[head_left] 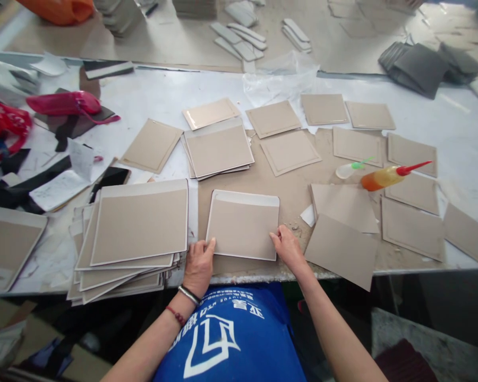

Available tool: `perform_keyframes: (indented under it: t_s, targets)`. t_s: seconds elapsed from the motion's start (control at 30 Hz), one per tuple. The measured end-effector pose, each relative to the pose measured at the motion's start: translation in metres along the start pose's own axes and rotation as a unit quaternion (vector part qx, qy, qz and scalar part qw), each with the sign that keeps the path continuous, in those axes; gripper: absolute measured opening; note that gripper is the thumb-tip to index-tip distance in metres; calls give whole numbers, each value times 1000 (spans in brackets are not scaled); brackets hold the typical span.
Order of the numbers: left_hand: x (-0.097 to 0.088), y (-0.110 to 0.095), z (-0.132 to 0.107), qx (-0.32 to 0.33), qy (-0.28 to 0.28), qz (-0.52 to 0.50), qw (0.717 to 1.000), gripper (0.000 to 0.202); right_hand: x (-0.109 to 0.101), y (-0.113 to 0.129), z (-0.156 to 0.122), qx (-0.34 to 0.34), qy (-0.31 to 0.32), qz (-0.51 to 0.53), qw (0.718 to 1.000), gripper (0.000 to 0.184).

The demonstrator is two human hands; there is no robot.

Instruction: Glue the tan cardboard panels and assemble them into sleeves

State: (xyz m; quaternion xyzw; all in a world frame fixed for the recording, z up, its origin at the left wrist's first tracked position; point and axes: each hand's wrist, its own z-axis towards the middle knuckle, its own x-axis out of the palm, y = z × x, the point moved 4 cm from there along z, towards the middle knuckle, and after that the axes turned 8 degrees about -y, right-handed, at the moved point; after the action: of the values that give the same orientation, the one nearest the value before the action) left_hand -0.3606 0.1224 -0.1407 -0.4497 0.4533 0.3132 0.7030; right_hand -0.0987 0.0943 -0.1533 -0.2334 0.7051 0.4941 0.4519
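A beige panel (pixel 245 228) with a pale border and a white strip along its far edge lies in front of me. My left hand (pixel 199 265) grips its near left corner, thumb on top. At the right edge, my right hand (pixel 287 245) pinches the same panel, its fingers closed. The fingers under the panel are hidden. To the left of my left hand is a stack of larger bordered panels (pixel 139 225). Plain beige boards (pixel 342 249) overlap to the right of my right hand.
Several beige pieces (pixel 323 109) lie spread over the far and right parts of the table. Two squeeze bottles, one with an orange liquid (pixel 382 178) and one whitish (pixel 347 170), stand at right. A pink pouch (pixel 66 103), black scraps and a notebook (pixel 63 185) clutter the left.
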Motion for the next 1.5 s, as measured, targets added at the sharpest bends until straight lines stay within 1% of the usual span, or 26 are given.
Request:
perform_keyframes:
  t_s: [0.07,0.17,0.23,0.3,0.43,0.53,0.67,0.97,1.23,1.5]
  targets:
    - [0,-7,-1,50,-6,14,999,40,1,-1,0,-2,-4,1,1000,22]
    - [7,-15,-5,114,10,6,993,48,2,-2,1,-8,-10,2,1000,23]
    - [11,-20,-7,144,24,-10,989,51,2,-2,1,-11,-13,1,1000,22]
    - [12,-25,-7,160,35,-24,986,50,2,-2,1,-12,-15,-1,1000,22]
    - [12,-34,-3,154,75,-31,985,43,1,-1,0,-10,-16,4,1000,23]
    - [12,-39,-2,146,103,-41,983,49,1,-2,1,-1,-7,13,1000,23]
    - [13,-39,-2,144,117,-47,981,54,0,-1,1,4,-4,16,1000,23]
    - [14,-38,-2,144,111,-28,983,49,-2,3,-1,7,8,3,1000,22]
    - [17,-37,-3,138,114,-12,984,52,-2,3,-2,17,11,1,1000,21]
    - [17,-36,-3,143,102,-3,984,53,0,2,-2,23,4,-3,1000,22]
